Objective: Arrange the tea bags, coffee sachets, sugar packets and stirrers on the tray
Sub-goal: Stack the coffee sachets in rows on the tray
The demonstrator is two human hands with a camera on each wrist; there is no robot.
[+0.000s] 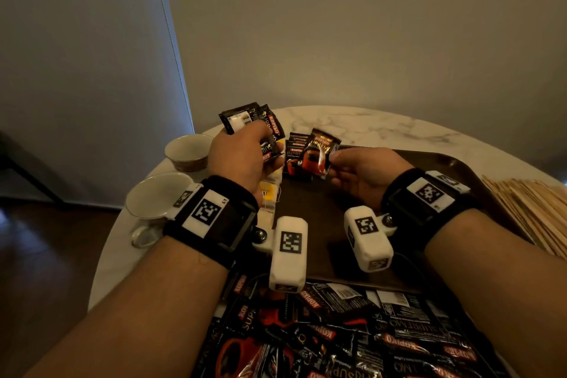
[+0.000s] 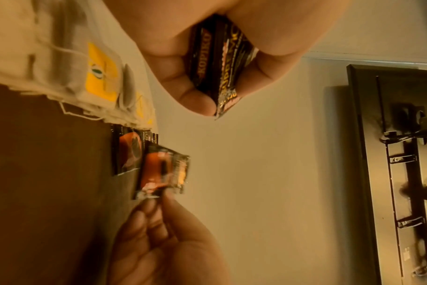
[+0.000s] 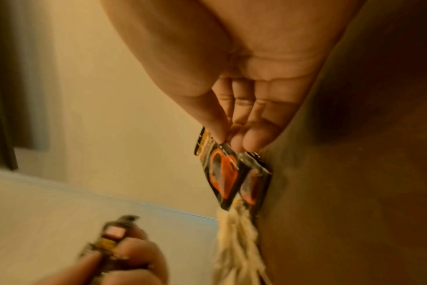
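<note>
My left hand (image 1: 242, 153) grips a bunch of black Kopiko coffee sachets (image 1: 245, 118) above the tray's far left corner; the left wrist view shows fingers (image 2: 195, 100) curled round that bunch (image 2: 219, 63). My right hand (image 1: 359, 169) pinches one coffee sachet (image 1: 319, 152) by its edge, just over a small pile of sachets (image 1: 293, 153) lying on the dark brown tray (image 1: 310, 212). In the right wrist view the pinched sachet (image 3: 222, 173) hangs by the pile (image 3: 255, 181). A row of tea bags with yellow tags (image 1: 268, 196) lies along the tray's left side.
A heap of loose coffee sachets (image 1: 346, 331) lies at the near edge of the round marble table (image 1: 368, 126). Wooden stirrers (image 1: 530, 209) are stacked at the right. Two cups (image 1: 188, 152) (image 1: 156, 196) stand left of the tray.
</note>
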